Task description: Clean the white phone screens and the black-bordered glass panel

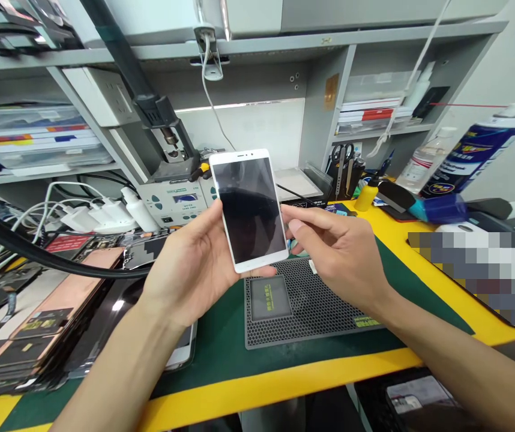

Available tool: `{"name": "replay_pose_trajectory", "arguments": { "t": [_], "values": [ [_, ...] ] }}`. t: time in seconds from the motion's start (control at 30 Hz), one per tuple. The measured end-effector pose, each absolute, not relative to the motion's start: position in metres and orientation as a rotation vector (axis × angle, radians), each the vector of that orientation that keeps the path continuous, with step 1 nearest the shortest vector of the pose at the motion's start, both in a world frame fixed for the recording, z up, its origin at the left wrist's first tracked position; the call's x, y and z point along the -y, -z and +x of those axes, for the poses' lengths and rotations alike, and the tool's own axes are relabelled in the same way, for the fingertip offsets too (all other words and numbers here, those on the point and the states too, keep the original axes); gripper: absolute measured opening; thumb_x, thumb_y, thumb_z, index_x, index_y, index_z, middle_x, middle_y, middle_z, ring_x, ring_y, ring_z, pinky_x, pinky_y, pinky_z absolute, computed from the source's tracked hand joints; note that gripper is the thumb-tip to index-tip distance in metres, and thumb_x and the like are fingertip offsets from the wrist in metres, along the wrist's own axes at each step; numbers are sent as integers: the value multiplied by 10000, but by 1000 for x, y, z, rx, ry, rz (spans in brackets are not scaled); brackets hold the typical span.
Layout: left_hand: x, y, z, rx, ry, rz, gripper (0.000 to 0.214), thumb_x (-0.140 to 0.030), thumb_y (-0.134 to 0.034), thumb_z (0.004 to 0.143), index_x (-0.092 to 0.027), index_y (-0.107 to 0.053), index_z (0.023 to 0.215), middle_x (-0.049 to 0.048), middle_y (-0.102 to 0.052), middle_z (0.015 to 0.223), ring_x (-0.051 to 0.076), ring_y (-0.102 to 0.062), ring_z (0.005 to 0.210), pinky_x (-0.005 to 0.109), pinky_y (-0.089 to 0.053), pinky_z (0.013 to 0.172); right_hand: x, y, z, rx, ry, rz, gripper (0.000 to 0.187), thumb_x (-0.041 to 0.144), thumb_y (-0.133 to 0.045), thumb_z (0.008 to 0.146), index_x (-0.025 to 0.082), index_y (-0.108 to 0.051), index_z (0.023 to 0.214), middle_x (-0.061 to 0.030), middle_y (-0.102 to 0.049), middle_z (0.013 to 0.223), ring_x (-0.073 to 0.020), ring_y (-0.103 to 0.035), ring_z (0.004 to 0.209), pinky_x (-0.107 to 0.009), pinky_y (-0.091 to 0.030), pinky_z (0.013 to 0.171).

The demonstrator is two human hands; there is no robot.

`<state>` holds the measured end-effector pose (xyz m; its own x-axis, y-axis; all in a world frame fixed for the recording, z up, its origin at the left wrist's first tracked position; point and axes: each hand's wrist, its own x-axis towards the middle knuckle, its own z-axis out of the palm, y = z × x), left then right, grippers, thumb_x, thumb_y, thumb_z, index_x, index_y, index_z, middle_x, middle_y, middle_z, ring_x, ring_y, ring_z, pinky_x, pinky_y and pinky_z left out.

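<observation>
Phone [251, 207] aloft over the mat [311, 312]

Left hand [189, 264] has its grip closed around the white phone, dark screen facing us, tilted above the black honeycomb mat on the green-and-yellow surface [284, 378]. Right hand [341, 255] sits at the phone's right edge, thumb and forefinger close in; whether that grip pinches, I cannot tell.

This is a phone-repair workshop. A hot-air rework station [180, 201] sits at the back of a green-and-yellow workbench [221, 360], a honeycomb heat mat [325, 309] lies in the middle, and stripped phone panels [45, 324] pile up at the left (copper-coloured backs showing). Plugged-in chargers [99, 216], scissors [342, 157], a spray can [473, 156] and a white smartphone [251, 207] crowd the rest.
</observation>
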<state>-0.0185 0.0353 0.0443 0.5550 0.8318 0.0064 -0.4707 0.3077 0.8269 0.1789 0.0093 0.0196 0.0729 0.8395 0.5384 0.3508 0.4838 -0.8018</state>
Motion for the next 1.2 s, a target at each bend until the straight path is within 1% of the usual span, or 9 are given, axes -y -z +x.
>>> {"name": "replay_pose_trajectory", "arguments": {
  "t": [0.13,0.27,0.37,0.5,0.67,0.83,1.2],
  "values": [
    [-36,-43,-19,-466,-886,899,496,-420,-340,1067,-158,-607,1393,182,-651,1365,400,-652,1184,550,-637,787,-12,-25,180,1408,-579,-1124,149,316,-723,899,249,-833,973,-36,-802,940,-154,-705,614,-290,-596,582],
    [-36,-42,-18,-472,-858,901,513,-430,-325,1068,-152,-592,1406,188,-590,1445,457,-575,1287,541,-639,773,-19,-23,183,1286,-781,-1088,170,405,-823,809,252,-828,885,-37,-789,893,-154,-674,591,-304,-600,566],
    [-35,-41,-17,-454,-837,891,517,-430,-323,1069,-145,-579,1417,191,-574,1464,472,-568,1293,533,-643,754,-24,-21,185,1224,-883,-1054,167,399,-864,762,250,-824,826,-40,-766,861,-159,-657,604,-303,-587,545],
    [-35,-40,-16,-430,-820,885,519,-427,-317,1072,-148,-562,1434,190,-594,1444,460,-593,1272,530,-646,754,-24,-22,184,1188,-932,-1039,114,339,-872,755,244,-809,745,-46,-730,823,-166,-647,660,-286,-577,542],
    [-34,-41,-15,-423,-808,887,537,-426,-295,1077,-133,-555,1444,192,-638,1390,436,-632,1232,519,-650,760,-22,-26,181,1172,-953,-1036,126,313,-866,757,211,-798,729,-63,-716,814,-178,-640,698,-285,-574,531],
    [-34,-40,-15,-414,-802,885,546,-436,-287,1079,-135,-554,1450,181,-668,1348,428,-637,1227,510,-647,771,-21,-26,180,1171,-933,-1049,170,333,-874,749,184,-794,753,-64,-718,808,-176,-642,693,-289,-573,532],
    [-33,-40,-16,-405,-789,883,549,-440,-283,1080,-139,-543,1457,189,-653,1368,429,-630,1236,529,-641,788,-20,-20,181,1213,-822,-1064,156,363,-855,787,218,-800,801,-40,-729,821,-165,-641,670,-285,-555,541]
  ]
}}
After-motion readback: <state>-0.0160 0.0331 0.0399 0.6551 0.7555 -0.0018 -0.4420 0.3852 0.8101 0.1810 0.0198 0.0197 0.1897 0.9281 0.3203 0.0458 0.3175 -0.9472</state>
